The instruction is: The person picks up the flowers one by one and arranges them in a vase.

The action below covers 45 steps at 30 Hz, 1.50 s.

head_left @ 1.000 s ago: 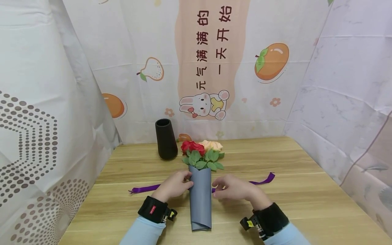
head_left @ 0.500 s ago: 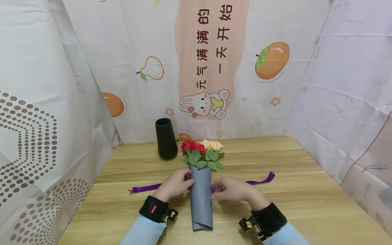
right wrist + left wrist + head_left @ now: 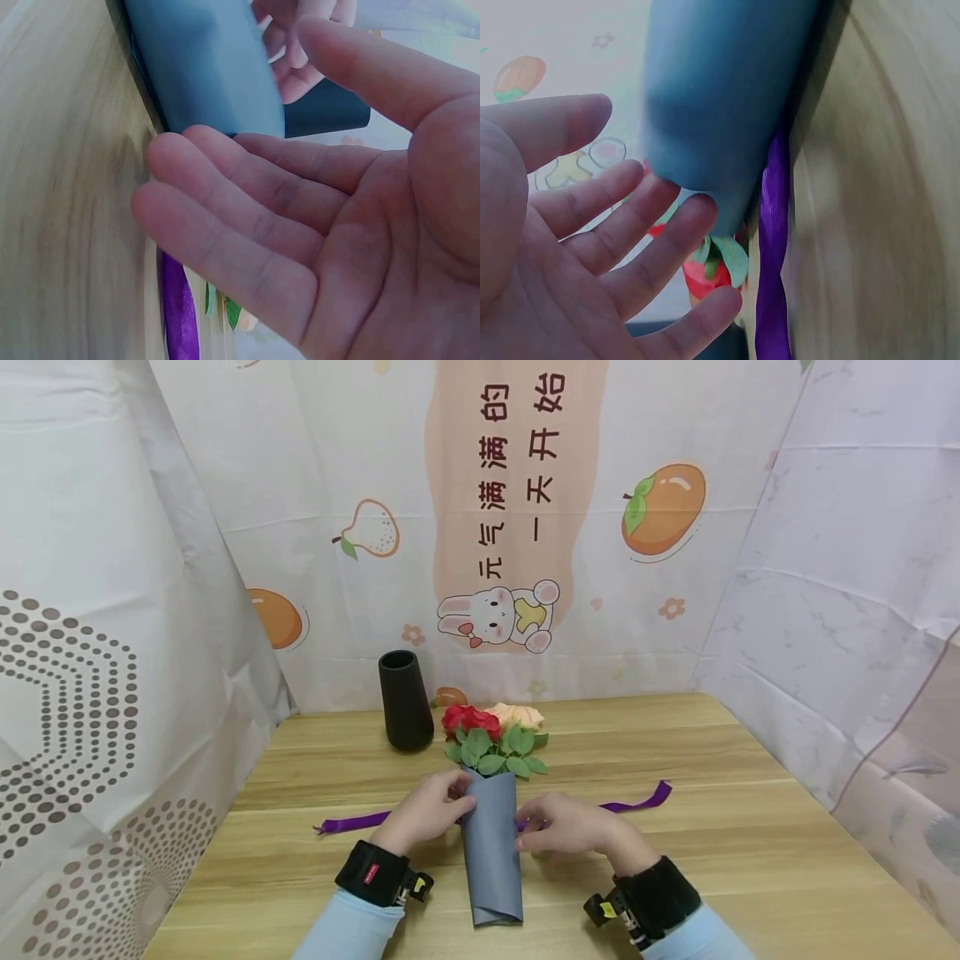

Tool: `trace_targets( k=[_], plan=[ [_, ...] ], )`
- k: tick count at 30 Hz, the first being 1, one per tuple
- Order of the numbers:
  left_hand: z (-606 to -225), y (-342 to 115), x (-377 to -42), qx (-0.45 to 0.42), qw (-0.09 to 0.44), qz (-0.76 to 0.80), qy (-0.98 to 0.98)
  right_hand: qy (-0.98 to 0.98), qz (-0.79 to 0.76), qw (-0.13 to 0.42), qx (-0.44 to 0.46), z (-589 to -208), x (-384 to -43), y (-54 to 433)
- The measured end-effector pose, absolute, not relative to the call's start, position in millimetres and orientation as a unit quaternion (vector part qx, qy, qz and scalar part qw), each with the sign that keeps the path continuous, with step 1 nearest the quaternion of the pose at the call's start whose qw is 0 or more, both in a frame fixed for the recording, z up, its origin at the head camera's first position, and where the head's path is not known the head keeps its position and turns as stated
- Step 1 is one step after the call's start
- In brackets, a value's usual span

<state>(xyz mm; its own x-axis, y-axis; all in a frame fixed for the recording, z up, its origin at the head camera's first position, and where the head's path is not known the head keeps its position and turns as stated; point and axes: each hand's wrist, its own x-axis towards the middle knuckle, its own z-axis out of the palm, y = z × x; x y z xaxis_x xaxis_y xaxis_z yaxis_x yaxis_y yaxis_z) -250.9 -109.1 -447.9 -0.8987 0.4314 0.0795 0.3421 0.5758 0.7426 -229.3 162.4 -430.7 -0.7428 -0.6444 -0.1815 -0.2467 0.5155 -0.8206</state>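
Note:
A bouquet in rolled grey-blue wrapping paper (image 3: 491,852) lies on the table, its lower end toward me. From its top come a red flower (image 3: 469,720), a peach flower (image 3: 517,717) and green leaves (image 3: 491,753). My left hand (image 3: 426,810) is at the roll's upper left side, fingers loosely extended at the paper. On the other side, my right hand (image 3: 566,823) has relaxed fingers beside the paper's edge. In both wrist views the thumbs stand apart from the fingers. A purple ribbon (image 3: 356,822) runs beneath the roll; its middle is hidden.
A black vase (image 3: 406,702) stands upright behind the bouquet, to the left. The wooden table (image 3: 697,877) meets a printed cloth backdrop (image 3: 360,635) at its back edge. Patterned cloths hang on both sides.
The lower end of the wrapped roll has shifted slightly to the right. My right hand has come a little closer to the roll's side. The vase and ribbon stay about where they were.

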Motion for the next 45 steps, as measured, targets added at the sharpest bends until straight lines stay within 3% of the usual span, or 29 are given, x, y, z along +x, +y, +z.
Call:
trace_targets(
  k=[10,25,45],
  plan=[
    [-453,-121,-251,0.239,0.082,0.355,0.9,0.839,-0.409,0.235,-0.271,-430,-228,163],
    [-449,-120,-252,0.235,0.042,0.347,0.907,0.837,-0.412,0.247,-0.26,-429,-227,162],
    [-439,-125,-248,0.22,0.067,0.384,0.894,0.845,-0.404,0.242,-0.253,-428,-226,163]
  ],
)
